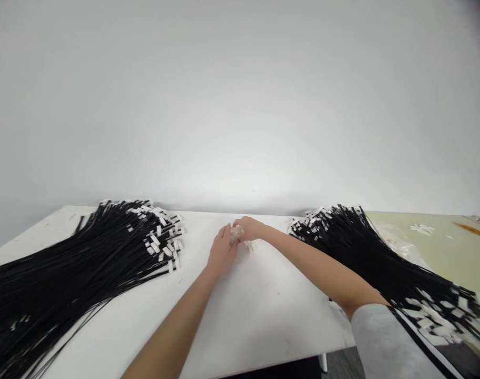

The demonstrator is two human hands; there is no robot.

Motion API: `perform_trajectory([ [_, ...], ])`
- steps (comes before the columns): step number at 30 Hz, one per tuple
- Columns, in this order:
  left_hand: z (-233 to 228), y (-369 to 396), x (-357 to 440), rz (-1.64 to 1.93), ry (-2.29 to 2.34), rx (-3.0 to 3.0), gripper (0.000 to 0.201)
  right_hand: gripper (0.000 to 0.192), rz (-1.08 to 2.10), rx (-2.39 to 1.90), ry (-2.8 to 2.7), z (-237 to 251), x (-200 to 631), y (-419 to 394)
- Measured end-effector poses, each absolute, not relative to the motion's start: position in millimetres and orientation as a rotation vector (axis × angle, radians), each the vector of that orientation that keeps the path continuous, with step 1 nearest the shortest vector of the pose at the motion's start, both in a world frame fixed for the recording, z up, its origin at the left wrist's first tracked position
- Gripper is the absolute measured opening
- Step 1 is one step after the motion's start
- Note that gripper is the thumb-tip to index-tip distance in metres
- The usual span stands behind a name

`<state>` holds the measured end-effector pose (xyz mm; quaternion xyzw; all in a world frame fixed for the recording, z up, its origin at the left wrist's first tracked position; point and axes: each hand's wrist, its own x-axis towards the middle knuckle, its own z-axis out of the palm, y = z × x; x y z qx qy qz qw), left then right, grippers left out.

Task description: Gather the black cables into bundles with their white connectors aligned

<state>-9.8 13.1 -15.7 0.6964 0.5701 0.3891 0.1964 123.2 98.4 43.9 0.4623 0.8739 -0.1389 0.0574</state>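
**Two hands met over a small pale wad at the back of the desk**

A bare grey-white wall (240,95) filled the upper half of the view. Below it ran the white desk (240,316), its middle kept free, probably so the hands had room to work between the two stocks of material. On the left lay a broad fan of thin black strips (66,263) with white tabs at their far ends; the tabbed ends pointed toward the centre, which would have put them within easy reach. A second, similar heap of black strips (366,252) lay on the right, partly over a yellow-green mat (441,242) that carried a few loose white bits.

Both forearms reached forward and converged near the far middle of the desk. The right arm, in a pushed-up grey sleeve (385,342), came in at a slant from the lower right. The left hand (223,250) lay palm down, fingers curled forward onto a small, crumpled, off-white wad (236,233). The right hand (250,229) was cupped over the same wad from the far side. Together they pinched it between them, just above or on the desk surface; which of the two could not be told. A few pale scraps (251,245) lay just beside it.
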Motion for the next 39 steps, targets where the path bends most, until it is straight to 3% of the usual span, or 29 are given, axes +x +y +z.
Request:
perform_trajectory([
  [6,-13,13,-9,1.018,1.635,2.061,0.055,0.082,-0.485,1.296,2.701,65,141,96],
  [11,-13,13,-7,0.937,1.658,2.112,0.058,0.081,-0.793,1.370,2.593,106,164,87],
  [15,-12,11,-7,0.894,1.654,2.145,0.061,0.080,-0.512,1.401,2.676,154,194,72],
  [18,-11,10,-6,0.860,1.633,2.232,0.066,0.061,-0.406,1.471,2.720,204,241,53],
  [24,-17,15,-1,0.833,1.634,2.424,0.075,0.041,-0.057,1.934,2.544,274,411,14],
  [27,-17,17,1,0.739,1.669,2.441,0.074,0.035,0.132,2.162,2.283,256,513,-3],
  [31,-11,18,4,0.661,1.751,2.392,0.075,0.026,0.023,2.276,2.071,199,607,-17],
  [39,-4,23,7,0.616,1.831,2.319,0.074,0.028,-0.067,2.177,2.026,122,641,13],
])
